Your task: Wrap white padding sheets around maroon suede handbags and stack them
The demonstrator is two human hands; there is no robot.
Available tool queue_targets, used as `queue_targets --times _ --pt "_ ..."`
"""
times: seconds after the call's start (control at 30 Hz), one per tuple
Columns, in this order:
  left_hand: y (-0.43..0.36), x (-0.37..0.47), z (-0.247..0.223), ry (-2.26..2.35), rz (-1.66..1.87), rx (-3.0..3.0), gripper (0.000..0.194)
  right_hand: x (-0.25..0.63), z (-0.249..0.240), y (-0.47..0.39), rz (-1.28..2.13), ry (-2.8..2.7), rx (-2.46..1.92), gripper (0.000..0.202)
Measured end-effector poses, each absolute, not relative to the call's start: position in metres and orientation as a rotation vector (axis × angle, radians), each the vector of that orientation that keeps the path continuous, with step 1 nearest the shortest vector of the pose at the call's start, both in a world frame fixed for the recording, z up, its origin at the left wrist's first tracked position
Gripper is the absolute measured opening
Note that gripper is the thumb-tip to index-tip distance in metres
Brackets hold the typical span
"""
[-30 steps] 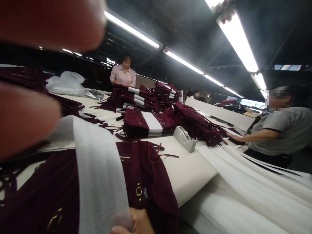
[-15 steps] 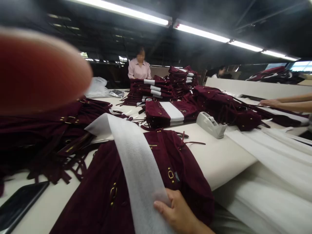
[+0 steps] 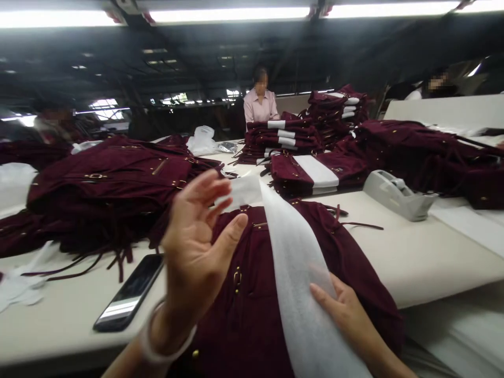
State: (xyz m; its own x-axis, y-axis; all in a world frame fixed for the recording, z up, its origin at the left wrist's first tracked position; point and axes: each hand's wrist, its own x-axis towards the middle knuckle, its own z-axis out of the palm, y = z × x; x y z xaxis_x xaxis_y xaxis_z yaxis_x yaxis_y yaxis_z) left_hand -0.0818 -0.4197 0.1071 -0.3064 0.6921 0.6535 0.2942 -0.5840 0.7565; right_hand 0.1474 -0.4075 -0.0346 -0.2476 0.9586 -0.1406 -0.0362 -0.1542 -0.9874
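A burgundy bag (image 3: 255, 273) with straps and brass buckles lies flat before me. Along it runs a long white strip (image 3: 295, 252) of thin, slightly see-through sheet, its far end bent over to the left. My right hand (image 3: 348, 310) pinches the strip's right edge between thumb and fingers, and some fingers show faintly through it. Raised over the bag's left side, my left hand (image 3: 197, 247) holds nothing; its fingers are apart and a little curled. The left hand hides part of the bag.
A phone (image 3: 129, 294) lies left of the bag. Burgundy bags (image 3: 118, 163) are heaped beyond it. Ahead are a folded bag with a white band (image 3: 321, 170) and banded stacks (image 3: 252, 142). A grey tape dispenser (image 3: 397, 194) stands right. A person (image 3: 260, 105) stands across the table.
The view has swung left. A large blurred finger close to the camera is gone, and my left hand now shows open above the bag. My right hand keeps hold of the strip.
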Motion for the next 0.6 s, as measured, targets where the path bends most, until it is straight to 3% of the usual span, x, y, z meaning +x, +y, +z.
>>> queue_targets --times 0.2,0.47,0.6 --pt "-0.348 -0.088 0.034 1.109 1.201 0.959 0.044 0.118 -0.024 -0.428 1.517 -1.584 -0.951 0.049" --pt "-0.279 -0.112 0.079 0.968 1.551 1.026 0.029 0.113 -0.035 -0.462 1.897 -1.487 -0.991 0.032" --pt "-0.256 -0.109 0.048 1.163 1.502 1.016 0.027 0.125 -0.044 -0.490 1.938 -1.427 -1.023 0.033"
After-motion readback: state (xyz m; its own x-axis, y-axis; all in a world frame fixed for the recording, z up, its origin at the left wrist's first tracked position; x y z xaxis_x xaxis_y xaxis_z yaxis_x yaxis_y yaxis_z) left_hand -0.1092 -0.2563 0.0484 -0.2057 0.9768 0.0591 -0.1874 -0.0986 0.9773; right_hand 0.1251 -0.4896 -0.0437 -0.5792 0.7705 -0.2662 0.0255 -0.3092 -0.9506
